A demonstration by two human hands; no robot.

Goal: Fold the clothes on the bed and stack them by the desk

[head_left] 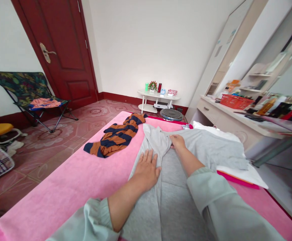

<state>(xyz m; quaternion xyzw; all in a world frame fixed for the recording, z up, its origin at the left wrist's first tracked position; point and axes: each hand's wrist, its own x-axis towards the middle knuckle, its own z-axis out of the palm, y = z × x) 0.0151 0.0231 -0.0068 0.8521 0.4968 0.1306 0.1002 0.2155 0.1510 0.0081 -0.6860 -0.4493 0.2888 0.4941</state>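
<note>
A grey shirt (pixel 176 201) lies spread lengthwise over the pink bed cover, with one sleeve-like part reaching out to the right and a bunched fold near its far end. My left hand (pixel 146 170) rests flat on its left side, fingers stretched out. Farther up, my right hand (pixel 178 143) pinches the cloth beside the bunched fold; its fingertips are partly hidden. To the left of the shirt, a crumpled orange and navy striped garment (pixel 118 135) lies apart from both hands.
The pink bed cover (pixel 60 197) spans the bed. White cloth (pixel 255 175) lies under the shirt's right part. On the right stands a dressing table with a red basket (pixel 236 101) and bottles. Beyond the bed are a white table (pixel 158 94), a folding chair (pixel 22 88) and a red door (pixel 60 43).
</note>
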